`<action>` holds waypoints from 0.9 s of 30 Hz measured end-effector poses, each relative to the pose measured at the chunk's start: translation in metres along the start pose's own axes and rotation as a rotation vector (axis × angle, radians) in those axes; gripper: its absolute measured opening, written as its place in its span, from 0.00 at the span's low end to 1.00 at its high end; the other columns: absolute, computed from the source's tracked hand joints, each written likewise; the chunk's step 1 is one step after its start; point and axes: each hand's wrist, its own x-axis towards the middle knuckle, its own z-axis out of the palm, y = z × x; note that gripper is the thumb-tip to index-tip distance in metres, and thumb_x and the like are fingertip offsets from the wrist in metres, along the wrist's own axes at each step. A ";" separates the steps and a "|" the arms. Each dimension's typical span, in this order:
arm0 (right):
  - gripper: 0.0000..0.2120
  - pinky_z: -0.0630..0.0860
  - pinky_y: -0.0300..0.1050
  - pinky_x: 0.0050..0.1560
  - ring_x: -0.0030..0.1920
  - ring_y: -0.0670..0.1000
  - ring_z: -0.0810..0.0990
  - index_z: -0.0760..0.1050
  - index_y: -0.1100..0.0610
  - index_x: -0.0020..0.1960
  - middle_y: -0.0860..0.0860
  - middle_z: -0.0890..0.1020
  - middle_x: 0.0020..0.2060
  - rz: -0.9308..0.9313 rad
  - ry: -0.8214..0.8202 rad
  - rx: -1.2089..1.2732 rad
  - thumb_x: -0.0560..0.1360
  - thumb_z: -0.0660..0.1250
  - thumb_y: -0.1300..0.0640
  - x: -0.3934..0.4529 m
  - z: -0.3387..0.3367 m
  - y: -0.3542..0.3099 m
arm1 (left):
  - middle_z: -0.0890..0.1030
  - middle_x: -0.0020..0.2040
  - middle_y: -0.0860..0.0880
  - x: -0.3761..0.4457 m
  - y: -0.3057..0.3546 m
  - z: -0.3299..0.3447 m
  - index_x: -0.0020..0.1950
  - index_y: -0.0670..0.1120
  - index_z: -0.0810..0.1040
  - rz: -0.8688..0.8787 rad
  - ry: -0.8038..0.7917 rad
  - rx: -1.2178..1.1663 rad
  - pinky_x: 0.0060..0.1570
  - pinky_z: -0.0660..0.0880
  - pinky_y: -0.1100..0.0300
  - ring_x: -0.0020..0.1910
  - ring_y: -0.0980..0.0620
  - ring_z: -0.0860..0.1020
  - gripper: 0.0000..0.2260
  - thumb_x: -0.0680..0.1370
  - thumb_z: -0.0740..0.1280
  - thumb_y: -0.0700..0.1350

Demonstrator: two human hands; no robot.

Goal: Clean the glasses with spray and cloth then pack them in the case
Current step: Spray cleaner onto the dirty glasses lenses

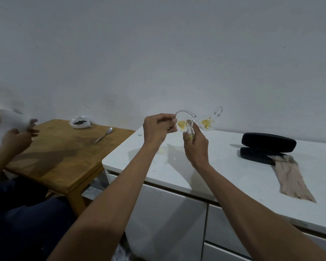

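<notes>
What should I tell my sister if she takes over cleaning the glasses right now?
Left hand pinches the clear glasses by one side, held up above the white cabinet.
Right hand grips a small spray bottle aimed at a lens.
Both lenses show yellow smears, so nothing is clean yet.
The black case lies open on the cabinet, the beige cloth beside it.
Left: spray, wipe with the cloth, pack the glasses.

Another person's hands (17,132) at the left edge are motion-blurred; what the white thing (6,121) they hold is, unclear
</notes>
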 end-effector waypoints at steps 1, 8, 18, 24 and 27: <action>0.22 0.68 0.30 0.30 0.28 0.43 0.71 0.69 0.49 0.76 0.44 0.75 0.31 -0.008 -0.001 -0.005 0.83 0.61 0.56 0.000 0.000 -0.001 | 0.87 0.41 0.45 0.000 -0.001 0.001 0.50 0.37 0.86 -0.003 -0.001 0.000 0.39 0.84 0.57 0.35 0.49 0.85 0.07 0.73 0.76 0.31; 0.17 0.69 0.38 0.34 0.32 0.43 0.74 0.73 0.57 0.71 0.44 0.76 0.33 0.029 0.004 0.007 0.83 0.62 0.57 -0.002 0.007 -0.001 | 0.87 0.38 0.48 -0.002 -0.003 0.005 0.47 0.40 0.87 -0.019 -0.012 0.000 0.40 0.84 0.57 0.36 0.48 0.85 0.06 0.73 0.76 0.32; 0.24 0.74 0.49 0.40 0.33 0.50 0.75 0.64 0.47 0.78 0.55 0.80 0.35 0.018 -0.013 -0.018 0.83 0.58 0.56 -0.005 -0.013 0.007 | 0.86 0.40 0.44 -0.002 0.001 0.001 0.46 0.40 0.86 -0.010 -0.004 -0.048 0.40 0.84 0.58 0.35 0.47 0.83 0.06 0.73 0.76 0.31; 0.29 0.82 0.61 0.43 0.38 0.61 0.79 0.60 0.38 0.77 0.51 0.77 0.37 0.068 0.029 0.049 0.80 0.58 0.59 0.008 -0.064 0.016 | 0.86 0.40 0.45 -0.001 0.004 0.000 0.46 0.39 0.86 -0.021 0.014 -0.093 0.41 0.84 0.57 0.36 0.47 0.83 0.05 0.73 0.76 0.31; 0.23 0.84 0.61 0.44 0.41 0.58 0.83 0.66 0.49 0.75 0.47 0.78 0.40 0.069 0.115 0.039 0.81 0.63 0.58 0.015 -0.094 0.014 | 0.87 0.40 0.45 -0.002 0.004 0.005 0.47 0.37 0.86 -0.011 0.018 -0.097 0.42 0.84 0.56 0.39 0.46 0.84 0.05 0.73 0.75 0.31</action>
